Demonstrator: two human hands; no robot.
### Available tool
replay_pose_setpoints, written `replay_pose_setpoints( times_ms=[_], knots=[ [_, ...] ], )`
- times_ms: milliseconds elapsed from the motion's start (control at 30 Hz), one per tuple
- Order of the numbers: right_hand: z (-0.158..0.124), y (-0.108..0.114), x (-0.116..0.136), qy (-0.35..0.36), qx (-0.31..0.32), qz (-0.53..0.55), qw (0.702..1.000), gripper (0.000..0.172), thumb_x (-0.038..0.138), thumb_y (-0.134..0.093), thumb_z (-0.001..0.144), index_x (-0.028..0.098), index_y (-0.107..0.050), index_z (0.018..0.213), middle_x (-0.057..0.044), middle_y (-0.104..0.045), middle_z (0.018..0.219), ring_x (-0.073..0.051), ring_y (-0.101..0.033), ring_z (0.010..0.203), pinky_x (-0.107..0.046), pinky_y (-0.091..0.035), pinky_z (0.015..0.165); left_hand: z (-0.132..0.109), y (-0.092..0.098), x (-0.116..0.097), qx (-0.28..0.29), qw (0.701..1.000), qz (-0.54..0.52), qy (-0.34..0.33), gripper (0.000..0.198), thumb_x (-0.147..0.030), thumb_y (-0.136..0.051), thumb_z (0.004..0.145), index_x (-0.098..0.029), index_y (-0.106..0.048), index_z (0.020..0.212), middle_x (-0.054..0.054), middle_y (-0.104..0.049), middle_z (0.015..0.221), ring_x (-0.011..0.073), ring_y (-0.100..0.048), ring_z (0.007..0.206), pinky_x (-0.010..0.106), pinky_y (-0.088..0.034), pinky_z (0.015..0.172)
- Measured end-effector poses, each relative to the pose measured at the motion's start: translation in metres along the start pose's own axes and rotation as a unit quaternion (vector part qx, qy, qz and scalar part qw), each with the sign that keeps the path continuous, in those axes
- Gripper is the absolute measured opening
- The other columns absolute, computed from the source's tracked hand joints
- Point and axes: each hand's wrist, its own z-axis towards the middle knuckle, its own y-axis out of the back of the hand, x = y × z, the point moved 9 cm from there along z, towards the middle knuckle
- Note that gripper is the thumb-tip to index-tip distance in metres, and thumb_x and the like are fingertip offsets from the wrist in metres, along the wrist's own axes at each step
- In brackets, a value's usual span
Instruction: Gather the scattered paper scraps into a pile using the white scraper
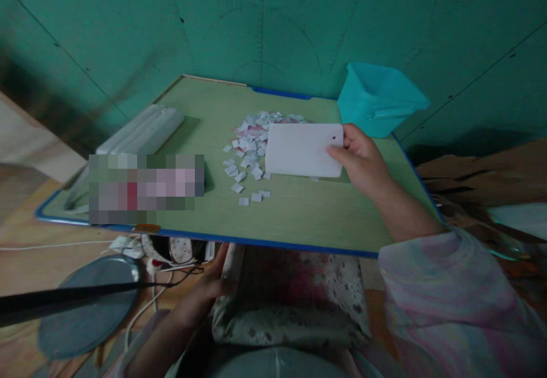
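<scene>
My right hand (361, 158) grips the right end of a flat white plastic scraper (303, 150), rectangular with a small hole in one corner, thumb on top. It is held over the table, just right of a heap of small white and pinkish paper pieces (254, 138) and partly covering it. Several loose pieces lie at the heap's front. My left hand (209, 284) is below the table's front edge, closed at the left side of a floral cloth (294, 287) that hangs open over my lap. Its fingers are partly hidden.
The pale green table (205, 110) has a blue edge. A turquoise bin (380, 104) stands at its back right corner. A wrapped white bundle (143, 130) and a blurred-out item (147, 187) lie at left. A round stool (92, 304) and white cables (145, 309) are below left.
</scene>
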Motion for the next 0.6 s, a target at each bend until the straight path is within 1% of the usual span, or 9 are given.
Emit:
replay_pose_setpoints(
  times_ms=[67, 133, 200, 267, 333, 400, 467, 533, 600],
  knots=[
    [0.001, 0.003, 0.001, 0.005, -0.009, -0.007, 1.000, 0.021, 0.029, -0.070, 0.075, 0.025, -0.056, 0.091, 0.001, -0.070, 0.085, -0.019, -0.066, 0.076, -0.034, -0.055, 0.063, -0.001, -0.001, 0.000, -0.004, 1.000, -0.014, 0.009, 0.099, -0.018, -0.069, 0.055, -0.025, -0.047, 0.151, 0.001, -0.072, 0.138, 0.0334, -0.041, 0.147, 0.040, -0.040, 0.113],
    [0.002, 0.009, 0.002, 0.010, -0.026, -0.017, 0.999, 0.020, 0.029, -0.069, 0.076, 0.026, -0.054, 0.090, 0.001, -0.068, 0.082, -0.019, -0.065, 0.075, -0.034, -0.054, 0.063, -0.001, -0.002, 0.002, 0.001, 1.000, -0.023, 0.011, 0.099, -0.018, -0.068, 0.055, -0.025, -0.047, 0.152, 0.001, -0.072, 0.137, 0.0336, -0.030, 0.152, 0.041, -0.043, 0.110],
    [0.004, 0.014, 0.002, 0.014, -0.042, -0.025, 0.999, 0.019, 0.030, -0.068, 0.076, 0.026, -0.054, 0.088, 0.002, -0.067, 0.080, -0.019, -0.064, 0.074, -0.034, -0.053, 0.062, 0.000, 0.002, 0.004, -0.002, 1.000, -0.016, -0.004, 0.093, -0.016, -0.066, 0.055, -0.026, -0.054, 0.147, -0.002, -0.072, 0.138, 0.0316, -0.019, 0.156, 0.038, -0.045, 0.108],
    [0.004, 0.017, 0.002, 0.013, -0.047, -0.032, 0.998, 0.018, 0.029, -0.067, 0.076, 0.026, -0.054, 0.088, 0.002, -0.066, 0.079, -0.019, -0.063, 0.074, -0.034, -0.053, 0.062, 0.002, 0.008, 0.005, -0.010, 1.000, -0.005, -0.021, 0.087, -0.015, -0.066, 0.055, -0.028, -0.060, 0.141, -0.005, -0.069, 0.142, 0.0302, -0.024, 0.155, 0.036, -0.042, 0.111],
    [0.004, 0.017, 0.000, 0.007, -0.043, -0.041, 0.998, 0.017, 0.027, -0.066, 0.076, 0.027, -0.054, 0.089, 0.001, -0.066, 0.079, -0.020, -0.063, 0.076, -0.035, -0.053, 0.063, 0.003, 0.012, 0.010, -0.019, 1.000, -0.016, -0.011, 0.089, -0.017, -0.065, 0.056, -0.029, -0.057, 0.143, -0.007, -0.062, 0.149, 0.0287, -0.033, 0.152, 0.036, -0.038, 0.116],
    [0.004, 0.018, -0.001, 0.003, -0.042, -0.050, 0.998, 0.016, 0.026, -0.065, 0.077, 0.027, -0.054, 0.089, 0.001, -0.065, 0.080, -0.021, -0.063, 0.078, -0.036, -0.053, 0.065, 0.003, 0.013, 0.013, -0.026, 0.999, -0.022, 0.002, 0.092, -0.018, -0.065, 0.056, -0.028, -0.052, 0.147, -0.006, -0.057, 0.154, 0.0281, -0.034, 0.152, 0.037, -0.035, 0.118],
    [0.004, 0.021, -0.001, 0.009, -0.051, -0.056, 0.997, 0.015, 0.026, -0.064, 0.078, 0.027, -0.053, 0.089, 0.000, -0.064, 0.081, -0.021, -0.063, 0.080, -0.037, -0.053, 0.067, 0.004, 0.011, 0.010, -0.016, 1.000, -0.016, -0.008, 0.092, -0.017, -0.066, 0.055, -0.028, -0.054, 0.146, -0.005, -0.058, 0.152, 0.0287, -0.033, 0.152, 0.036, -0.036, 0.118],
    [0.005, 0.024, 0.002, 0.017, -0.062, -0.055, 0.996, 0.016, 0.027, -0.064, 0.077, 0.027, -0.053, 0.088, 0.000, -0.063, 0.081, -0.021, -0.063, 0.080, -0.038, -0.053, 0.068, 0.004, 0.005, 0.007, 0.010, 1.000, -0.020, -0.020, 0.088, -0.015, -0.066, 0.056, -0.029, -0.058, 0.142, -0.006, -0.064, 0.147, 0.0301, -0.037, 0.150, 0.036, -0.035, 0.119],
    [0.004, 0.025, 0.004, 0.017, -0.064, -0.049, 0.997, 0.017, 0.030, -0.065, 0.077, 0.027, -0.052, 0.088, 0.000, -0.063, 0.082, -0.021, -0.062, 0.080, -0.038, -0.052, 0.067, 0.003, 0.002, 0.008, 0.022, 0.999, -0.043, -0.005, 0.086, -0.013, -0.066, 0.057, -0.030, -0.059, 0.142, -0.005, -0.070, 0.141, 0.0316, -0.041, 0.148, 0.040, -0.035, 0.119]
  ],
)
